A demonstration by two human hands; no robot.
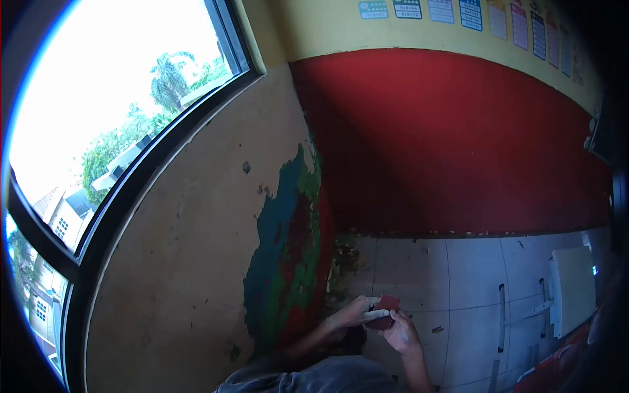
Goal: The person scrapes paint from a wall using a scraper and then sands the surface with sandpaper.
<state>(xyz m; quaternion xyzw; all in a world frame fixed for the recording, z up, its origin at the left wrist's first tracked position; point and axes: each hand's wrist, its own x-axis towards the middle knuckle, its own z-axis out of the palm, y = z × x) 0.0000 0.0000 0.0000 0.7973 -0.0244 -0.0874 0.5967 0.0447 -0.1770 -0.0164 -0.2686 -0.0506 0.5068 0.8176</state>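
A reddish-brown piece of sandpaper [389, 302] is held between both hands, low in the view and in front of my body. My left hand [352, 312] grips it from the left, its fingers closed and pale with dust across the piece. From the right, my right hand [400, 333] pinches the lower edge between thumb and fingers. White dust marks the right palm. To the left of the hands, the wall [203, 216] has a large peeled patch [282, 242] showing blue, green and dark red paint.
A red-painted wall [452, 144] faces me, with coloured number cards [440, 11] above it. Paint flakes [346, 255] lie in the corner on the tiled floor [472, 275]. A pale chair-like piece with metal legs [573, 288] rests at right. At left is a dark-framed window [164, 141].
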